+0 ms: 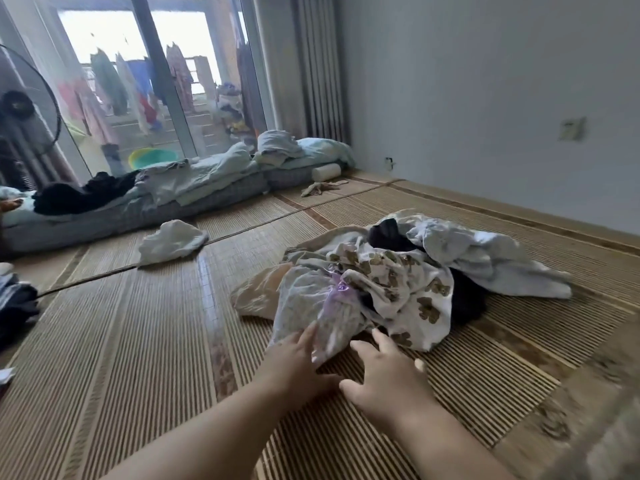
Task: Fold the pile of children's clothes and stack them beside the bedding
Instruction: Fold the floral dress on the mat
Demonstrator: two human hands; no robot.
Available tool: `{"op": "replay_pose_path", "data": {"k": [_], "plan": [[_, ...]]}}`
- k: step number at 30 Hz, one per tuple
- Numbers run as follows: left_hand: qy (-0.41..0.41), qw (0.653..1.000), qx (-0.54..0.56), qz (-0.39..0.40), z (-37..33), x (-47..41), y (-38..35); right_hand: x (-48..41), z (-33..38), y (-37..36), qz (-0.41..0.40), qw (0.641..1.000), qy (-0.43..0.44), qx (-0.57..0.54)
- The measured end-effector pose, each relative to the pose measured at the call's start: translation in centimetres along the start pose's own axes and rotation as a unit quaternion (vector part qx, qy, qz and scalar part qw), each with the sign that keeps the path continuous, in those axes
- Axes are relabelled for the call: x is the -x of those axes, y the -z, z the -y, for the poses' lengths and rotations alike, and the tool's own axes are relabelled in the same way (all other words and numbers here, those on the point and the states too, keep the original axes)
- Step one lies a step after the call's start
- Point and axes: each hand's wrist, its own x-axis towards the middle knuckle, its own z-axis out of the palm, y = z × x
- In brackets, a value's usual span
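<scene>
Pile of children's clothes (398,271), unfolded, heaped on the bamboo mat (138,341) directly ahead of both hands, its near edge at the fingertips. Left hand (298,358): fingers straight, resting on the hem of the pale lilac-sprigged garment (311,306), gripping nothing. Right hand (388,375): fingers spread wide, holding nothing, index tip just short of the brown-printed cloth (408,296). Bare mat stretches left of the left hand and right of the right hand. A loose white garment (171,240) lies well ahead and left; beyond it the bedding (173,192) runs along the glass door (156,81). The wall (485,98) bounds the mat far to the right
</scene>
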Motion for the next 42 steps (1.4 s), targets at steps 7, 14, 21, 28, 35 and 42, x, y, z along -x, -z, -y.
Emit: {"op": "replay_pose_path", "data": {"k": [7,14,21,28,35,42], "plan": [[-0.047,0.998,-0.004,-0.043,0.6,0.0,3.4,0.0,0.7,-0.6,0.013,1.0,-0.01,0.008],[-0.17,0.984,0.041,-0.031,3.2,8.6,11.9,1.2,3.9,0.3,-0.05,0.998,0.006,-0.031],[-0.047,0.985,-0.139,0.087,14.8,19.2,11.7,4.7,6.2,0.3,0.082,0.993,0.079,0.031],[0.074,0.974,-0.119,0.181,17.9,22.6,8.0,6.4,8.5,-0.4,0.147,0.981,0.122,0.021],[-0.07,0.995,-0.055,0.036,7.1,18.5,4.9,4.1,6.0,0.3,-0.054,0.998,-0.043,-0.014],[-0.072,0.993,-0.082,0.053,1.0,14.7,0.5,3.3,4.5,-1.1,0.094,0.992,-0.034,-0.078]]}}
